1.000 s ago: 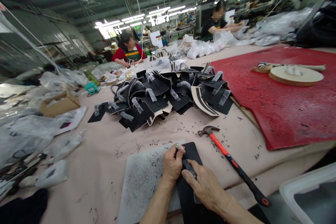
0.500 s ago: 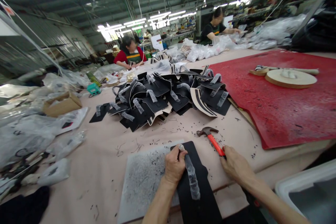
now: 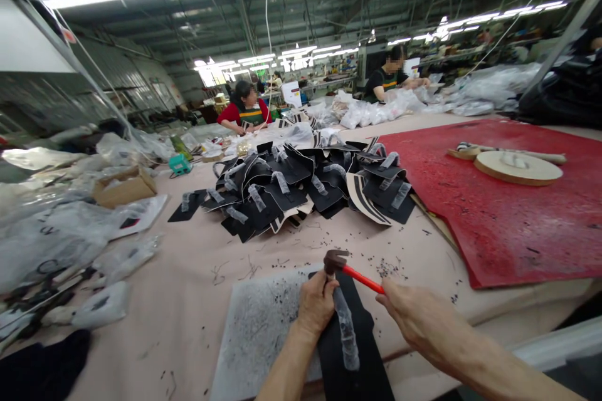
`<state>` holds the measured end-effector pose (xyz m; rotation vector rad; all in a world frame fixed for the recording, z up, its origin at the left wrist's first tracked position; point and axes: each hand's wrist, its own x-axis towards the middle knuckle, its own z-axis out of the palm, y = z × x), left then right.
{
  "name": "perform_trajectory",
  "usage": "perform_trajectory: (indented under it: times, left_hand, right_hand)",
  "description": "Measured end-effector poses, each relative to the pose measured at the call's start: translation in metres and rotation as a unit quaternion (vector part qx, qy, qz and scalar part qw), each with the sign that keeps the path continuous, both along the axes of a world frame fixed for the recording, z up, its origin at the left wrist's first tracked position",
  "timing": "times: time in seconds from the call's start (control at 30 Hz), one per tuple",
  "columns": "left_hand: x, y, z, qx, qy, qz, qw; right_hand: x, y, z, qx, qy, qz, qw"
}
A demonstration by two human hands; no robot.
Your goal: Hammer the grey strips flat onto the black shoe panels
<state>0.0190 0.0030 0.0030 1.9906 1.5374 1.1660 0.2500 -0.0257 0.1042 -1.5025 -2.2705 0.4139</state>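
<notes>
My right hand (image 3: 407, 313) is wrapped round the red handle of a claw hammer (image 3: 362, 277). The hammer's dark head is at the top of a metal punch (image 3: 331, 276), which my left hand (image 3: 316, 304) grips upright. Most of the punch is hidden by my fingers. Under that hand lies a flat black panel (image 3: 357, 310) with a plastic-wrapped handle strap (image 3: 347, 332) along it. The panel rests partly on a pale, speckled board (image 3: 263, 313), whose surface is littered with small dark bits.
Beyond my hands lies a heap of black panels (image 3: 291, 182) with wrapped straps. A red mat (image 3: 508, 225) at right carries a roll of tape (image 3: 517, 168). Plastic bags (image 3: 61, 232) and a cardboard box (image 3: 125, 187) are at left. Two people work across the table.
The hammer has moved left, from beside the panel to the top of the punch. My right hand came with it. My left hand keeps its hold, and the camera view has tilted slightly upward.
</notes>
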Motion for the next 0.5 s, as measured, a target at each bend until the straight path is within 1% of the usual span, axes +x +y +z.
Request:
perform_trajectory:
  times: [0.03,0.1,0.13,0.17,0.2,0.23,0.27,0.3,0.33,0.37,0.4,0.43,0.5]
  left_hand:
    - [0.0,0.0,0.0,0.0,0.0,0.0,1.0]
    - [0.0,0.0,-0.001,0.002,-0.003,-0.006,1.0]
    - [0.0,0.0,-0.001,0.003,-0.004,-0.01,1.0]
    - [0.0,0.001,-0.002,0.003,-0.005,-0.013,1.0]
    - [0.0,0.001,-0.002,0.004,-0.005,-0.014,1.0]
    - [-0.001,0.001,-0.003,0.004,-0.006,-0.013,1.0]
    - [-0.001,0.001,-0.003,0.003,-0.006,-0.012,1.0]
    - [-0.001,0.002,-0.003,0.002,-0.006,-0.013,1.0]
    - [-0.001,0.002,-0.003,0.0,-0.005,-0.012,1.0]
    - [-0.001,0.002,-0.003,-0.003,-0.004,-0.012,1.0]
    - [-0.001,0.001,-0.002,-0.006,-0.001,-0.012,1.0]
    - [-0.001,0.001,-0.002,-0.008,0.001,-0.012,1.0]
    - [-0.001,0.0,-0.001,-0.011,0.001,-0.015,1.0]
  right_hand:
    - [0.001,0.003,0.011,0.001,-0.017,0.014,1.0]
    - [0.0,0.009,0.037,0.036,0.01,0.008,0.999]
    - [-0.002,0.01,0.049,0.07,0.05,-0.017,0.996]
    - [-0.005,0.009,0.058,0.109,0.102,-0.058,0.987]
    - [-0.008,0.007,0.063,0.149,0.153,-0.105,0.971]
    - [-0.011,0.003,0.063,0.179,0.19,-0.133,0.956]
    - [-0.013,-0.001,0.057,0.19,0.201,-0.137,0.951]
    - [-0.013,-0.006,0.047,0.184,0.183,-0.115,0.959]
    - [-0.011,-0.009,0.035,0.153,0.139,-0.064,0.976]
    - [-0.008,-0.012,0.023,0.105,0.083,-0.024,0.991]
    - [-0.004,-0.013,0.012,0.053,0.031,0.006,0.998]
    - [0.001,-0.012,0.003,0.007,-0.005,0.01,1.0]
    - [0.012,-0.006,-0.011,-0.055,-0.018,-0.026,0.998]
